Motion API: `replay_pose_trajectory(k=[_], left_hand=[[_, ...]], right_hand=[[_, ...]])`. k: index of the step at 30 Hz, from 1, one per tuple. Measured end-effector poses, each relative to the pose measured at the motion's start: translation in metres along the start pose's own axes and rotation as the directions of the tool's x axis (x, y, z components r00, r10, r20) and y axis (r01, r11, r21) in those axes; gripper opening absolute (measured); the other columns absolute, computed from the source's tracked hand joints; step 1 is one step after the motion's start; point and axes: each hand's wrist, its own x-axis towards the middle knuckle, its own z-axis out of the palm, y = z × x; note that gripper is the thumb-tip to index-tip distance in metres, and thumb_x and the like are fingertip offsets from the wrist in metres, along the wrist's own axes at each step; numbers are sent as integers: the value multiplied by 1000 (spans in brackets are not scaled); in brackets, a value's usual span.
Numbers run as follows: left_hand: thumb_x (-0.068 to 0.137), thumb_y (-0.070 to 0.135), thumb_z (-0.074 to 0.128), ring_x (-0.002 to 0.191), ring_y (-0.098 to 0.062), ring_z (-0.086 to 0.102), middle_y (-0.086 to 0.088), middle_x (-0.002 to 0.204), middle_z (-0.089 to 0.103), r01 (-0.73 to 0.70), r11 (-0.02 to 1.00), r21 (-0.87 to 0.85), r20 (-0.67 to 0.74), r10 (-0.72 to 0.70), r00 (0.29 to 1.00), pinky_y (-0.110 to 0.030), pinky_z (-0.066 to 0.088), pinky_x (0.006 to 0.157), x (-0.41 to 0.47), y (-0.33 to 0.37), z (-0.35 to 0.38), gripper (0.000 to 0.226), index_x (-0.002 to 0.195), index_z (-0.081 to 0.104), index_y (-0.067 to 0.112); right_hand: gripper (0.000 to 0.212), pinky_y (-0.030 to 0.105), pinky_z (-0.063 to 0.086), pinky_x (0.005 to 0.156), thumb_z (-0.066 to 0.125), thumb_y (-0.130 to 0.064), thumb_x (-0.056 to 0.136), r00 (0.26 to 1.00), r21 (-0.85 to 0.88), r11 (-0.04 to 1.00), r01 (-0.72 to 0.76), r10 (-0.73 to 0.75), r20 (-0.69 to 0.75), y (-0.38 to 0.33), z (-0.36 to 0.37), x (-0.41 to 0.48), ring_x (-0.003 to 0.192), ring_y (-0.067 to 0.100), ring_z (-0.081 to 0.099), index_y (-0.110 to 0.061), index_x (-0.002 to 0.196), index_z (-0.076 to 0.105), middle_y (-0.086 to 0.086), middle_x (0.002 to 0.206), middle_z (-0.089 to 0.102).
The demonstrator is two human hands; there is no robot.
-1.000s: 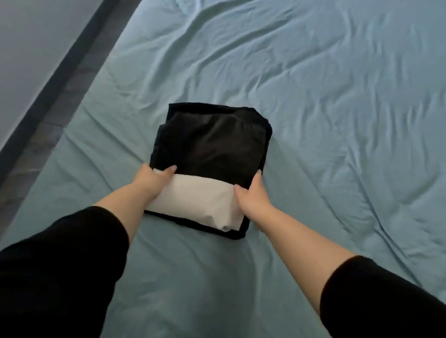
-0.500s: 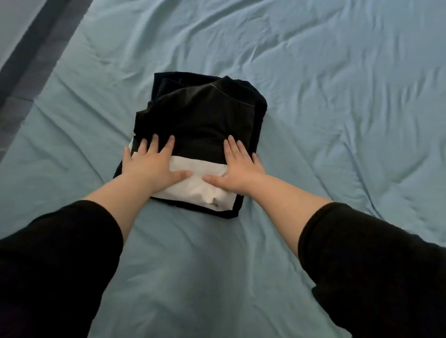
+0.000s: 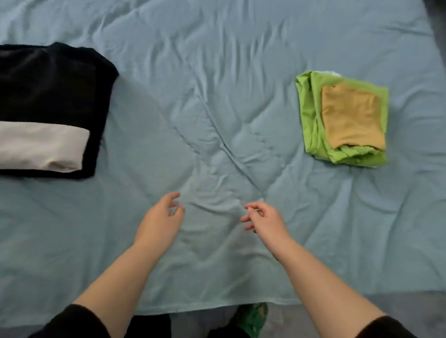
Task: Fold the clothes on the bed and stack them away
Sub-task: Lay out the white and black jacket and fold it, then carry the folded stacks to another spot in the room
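Listing what we have, largest first:
- bed point(image 3: 235, 62), blue sheet, wrinkled.
- black bundle point(image 3: 39, 84), white band, folded, far left.
- green garment point(image 3: 309, 115), folded, right, well apart.
- tan piece point(image 3: 350, 115), folded, stacked on the green.
- our left hand point(image 3: 159, 223) and right hand point(image 3: 266, 222), empty, fingers slack, between the piles.

We judge the folding done and one stack not yet merged.

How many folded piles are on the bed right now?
2. The black pile with a white band lies at the left, cut by the frame edge; the green pile, a tan piece on top, lies at the right. Others may lie off-frame.
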Motion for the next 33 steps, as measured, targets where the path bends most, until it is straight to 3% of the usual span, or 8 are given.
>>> replay_pose_trajectory(k=[3, 8, 17, 25, 27, 29, 31, 33], left_hand=[[93, 17, 55, 108, -25, 62, -6, 113, 66, -12, 998, 58, 98, 6, 995, -36, 46, 95, -20, 33, 72, 37, 130, 55, 14], [93, 23, 54, 107, -23, 60, -4, 115, 64, -69, 983, 171, 228, 29, 973, -31, 44, 93, -27, 98, 154, 40, 132, 51, 16], [95, 30, 51, 123, -22, 52, -2, 133, 56, -96, 967, 234, 284, 27, 958, -26, 39, 95, -2, 183, 219, 47, 141, 45, 18], [92, 32, 55, 114, -22, 57, -3, 126, 59, 18, 997, 76, 289, -40, 957, -29, 41, 96, 44, 220, 239, 47, 137, 48, 18], [89, 37, 62, 108, -20, 60, -2, 121, 61, 110, 991, -75, 300, -83, 950, -32, 44, 93, 57, 223, 245, 52, 137, 48, 19], [84, 44, 68, 102, -18, 63, -1, 118, 60, 275, 909, -313, 338, -164, 927, -33, 48, 84, 69, 227, 252, 63, 138, 45, 20], [78, 50, 71, 103, -16, 62, 0, 120, 58, 371, 813, -448, 337, -230, 913, -31, 47, 81, 84, 232, 263, 77, 141, 40, 19], [70, 59, 74, 102, -15, 60, -2, 119, 59, 377, 797, -472, 291, -263, 920, -30, 45, 84, 102, 236, 278, 86, 138, 44, 16]], right_hand=[[20, 7, 37, 41, 44, -7, 99, 996, 14, 997, -70, 71, -51, 44, -90, -20, 54, 11, 53, 1, 110, 59, 17, 83, 61], [14, 7, 36, 40, 46, -9, 98, 985, 32, 994, -106, 109, -137, 96, -197, -30, 54, 15, 52, -6, 105, 59, 4, 71, 60], [9, 22, 39, 53, 47, -15, 99, 979, 75, 992, -100, 111, -172, 83, -256, 21, 57, 14, 56, -14, 96, 56, 10, 84, 64], [13, 23, 39, 57, 51, -18, 96, 965, 18, 993, -116, 117, -236, 59, -308, 97, 65, 13, 55, -13, 101, 61, 7, 86, 64], [16, 24, 38, 58, 54, -21, 95, 953, 43, 993, -110, 118, -280, 61, -327, 121, 68, 14, 54, -10, 105, 61, 6, 87, 63], [23, 24, 39, 60, 57, -27, 94, 942, 108, 988, -106, 135, -308, 64, -346, 144, 69, 14, 54, -8, 105, 61, 7, 89, 63], [32, 30, 45, 72, 60, -36, 91, 935, 165, 981, -105, 154, -320, 68, -364, 170, 78, 18, 58, -7, 106, 61, 10, 96, 65], [45, 38, 48, 89, 63, -46, 87, 926, 183, 975, -123, 179, -331, 72, -382, 198, 93, 23, 61, -7, 110, 61, 11, 105, 66]])
